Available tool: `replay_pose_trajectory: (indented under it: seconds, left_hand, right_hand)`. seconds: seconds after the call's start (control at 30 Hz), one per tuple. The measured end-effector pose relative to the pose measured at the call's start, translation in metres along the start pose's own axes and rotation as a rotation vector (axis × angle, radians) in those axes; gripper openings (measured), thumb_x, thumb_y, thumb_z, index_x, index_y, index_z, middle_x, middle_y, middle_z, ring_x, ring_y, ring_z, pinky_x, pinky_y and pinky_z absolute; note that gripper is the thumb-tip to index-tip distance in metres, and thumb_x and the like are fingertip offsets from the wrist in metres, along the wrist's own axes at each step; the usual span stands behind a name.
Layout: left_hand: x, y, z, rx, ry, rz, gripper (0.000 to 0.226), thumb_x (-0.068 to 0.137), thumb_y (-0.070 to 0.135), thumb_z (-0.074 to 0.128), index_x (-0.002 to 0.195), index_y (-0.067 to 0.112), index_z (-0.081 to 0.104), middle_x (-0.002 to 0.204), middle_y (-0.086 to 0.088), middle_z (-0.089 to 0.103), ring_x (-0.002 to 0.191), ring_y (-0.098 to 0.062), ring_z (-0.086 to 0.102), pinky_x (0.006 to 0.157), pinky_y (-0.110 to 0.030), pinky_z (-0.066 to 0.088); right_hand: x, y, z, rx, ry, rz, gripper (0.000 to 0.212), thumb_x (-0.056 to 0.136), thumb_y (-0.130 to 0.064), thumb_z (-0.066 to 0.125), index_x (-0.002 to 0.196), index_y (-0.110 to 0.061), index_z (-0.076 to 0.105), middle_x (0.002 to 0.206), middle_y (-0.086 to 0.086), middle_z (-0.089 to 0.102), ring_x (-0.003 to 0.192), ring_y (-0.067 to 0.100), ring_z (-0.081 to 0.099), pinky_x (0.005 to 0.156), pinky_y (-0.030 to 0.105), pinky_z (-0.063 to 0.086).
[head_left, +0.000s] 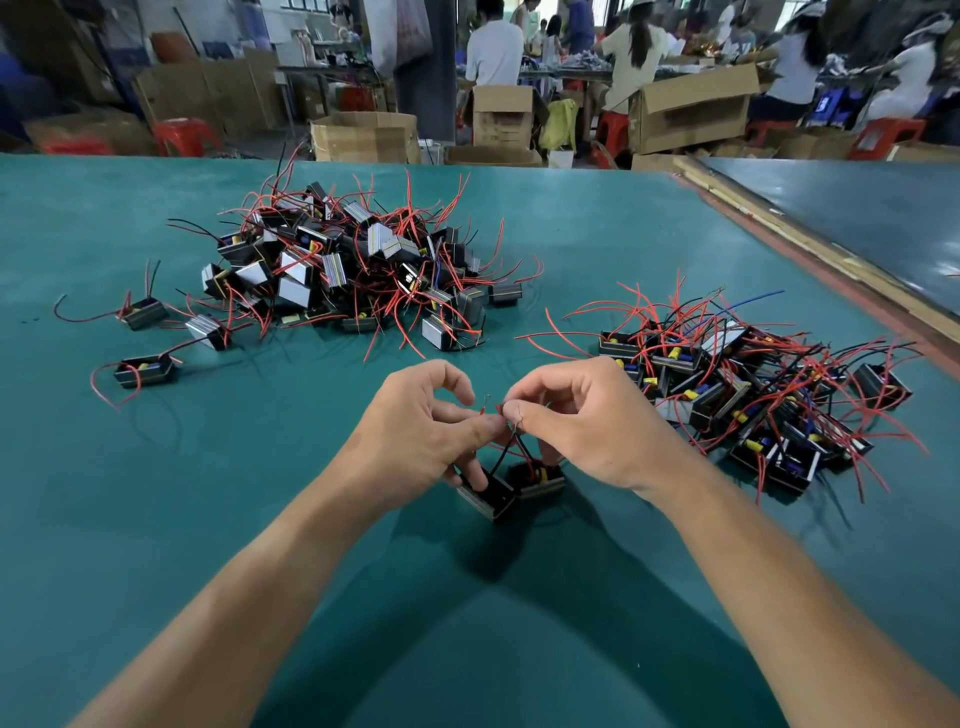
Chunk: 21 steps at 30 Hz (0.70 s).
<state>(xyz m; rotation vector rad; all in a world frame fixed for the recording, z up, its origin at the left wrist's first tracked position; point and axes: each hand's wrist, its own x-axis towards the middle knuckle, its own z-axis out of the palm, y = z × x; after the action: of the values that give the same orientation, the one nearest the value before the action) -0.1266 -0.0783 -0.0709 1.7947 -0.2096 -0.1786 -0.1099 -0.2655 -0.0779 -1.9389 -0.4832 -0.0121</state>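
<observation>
Two small black box modules (511, 487) with red and black wire leads sit side by side just above the green table (234, 467), below my hands. My left hand (415, 431) pinches the thin wire ends between thumb and forefinger, and its lower fingers touch the left box. My right hand (582, 421) pinches the same wire ends from the other side, so the fingertips of both hands meet over the wire ends (496, 410).
A big heap of the same wired modules (343, 270) lies at the back left, with a few strays (145, 369) beside it. A second heap (753, 395) lies at the right. Cardboard boxes (363, 136), red stools and seated people are beyond the table's far edge.
</observation>
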Motion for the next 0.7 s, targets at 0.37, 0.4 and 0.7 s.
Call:
replay_pose_trajectory:
  seconds: [0.37,0.4,0.7]
  left_hand:
    - [-0.0008,-0.0013,0.0017,0.055,-0.013,0.041,0.023,0.086,0.004,0.072,0.074,0.011,0.053,0.07,-0.01,0.074,0.043,-0.017,0.061,0.044,-0.018,0.044]
    - [-0.0008,-0.0017,0.0019,0.059,-0.012,0.041,0.022,0.087,0.003,0.071,0.075,0.011,0.053,0.069,-0.008,0.074,0.044,-0.017,0.061,0.044,-0.018,0.044]
    - [0.0004,-0.0006,0.0032,0.04,0.019,0.044,0.017,0.086,0.007,0.071,0.083,0.009,0.055,0.07,-0.006,0.074,0.044,-0.017,0.06,0.046,-0.023,0.046]
  right_hand:
    - [-0.0004,-0.0016,0.0033,-0.002,-0.029,0.033,0.013,0.09,-0.009,0.07,0.079,-0.014,0.074,0.065,-0.001,0.067,0.05,0.008,0.053,0.052,0.021,0.044]
    - [-0.0001,-0.0013,0.0031,0.007,-0.017,0.045,0.013,0.089,-0.008,0.07,0.078,-0.014,0.074,0.063,-0.003,0.066,0.049,0.009,0.054,0.051,0.021,0.045]
    - [-0.0005,-0.0029,0.0004,0.015,-0.036,0.058,0.012,0.087,-0.011,0.075,0.075,-0.01,0.074,0.066,0.007,0.07,0.05,0.011,0.054,0.052,0.027,0.045]
